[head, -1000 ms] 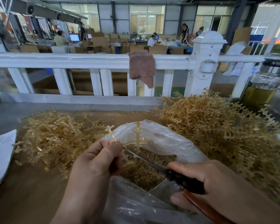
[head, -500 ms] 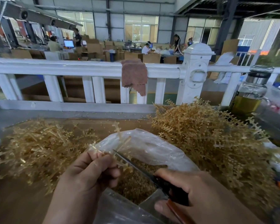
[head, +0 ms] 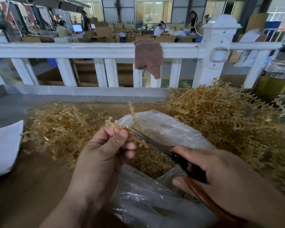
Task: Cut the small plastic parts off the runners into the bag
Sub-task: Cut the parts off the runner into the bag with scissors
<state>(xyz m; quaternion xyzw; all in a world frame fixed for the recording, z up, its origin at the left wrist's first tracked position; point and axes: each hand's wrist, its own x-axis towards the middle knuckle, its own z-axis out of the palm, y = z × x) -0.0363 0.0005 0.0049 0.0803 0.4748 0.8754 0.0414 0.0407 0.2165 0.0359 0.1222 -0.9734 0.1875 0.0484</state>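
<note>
My left hand (head: 104,153) pinches a tan plastic runner (head: 132,115) over the mouth of a clear plastic bag (head: 168,129). Its upper branch sticks up above the bag's rim. My right hand (head: 220,176) grips black-handled scissors (head: 156,144) whose blade tips touch the runner just right of my left fingers. Inside the bag lies a heap of small cut parts (head: 150,163). A pile of runners bearing parts (head: 229,122) rises on the right, and a lower pile of bare runners (head: 59,129) lies on the left.
A white railing (head: 89,50) with a brown cloth (head: 147,56) draped over it borders the far side of the brown table (head: 28,183). A glass jar of yellowish liquid (head: 276,74) stands at the far right. White paper (head: 3,145) lies at the left edge.
The runner has turned in my left hand so a different branch meets the scissor tips. Both hands have stayed over the bag's mouth.
</note>
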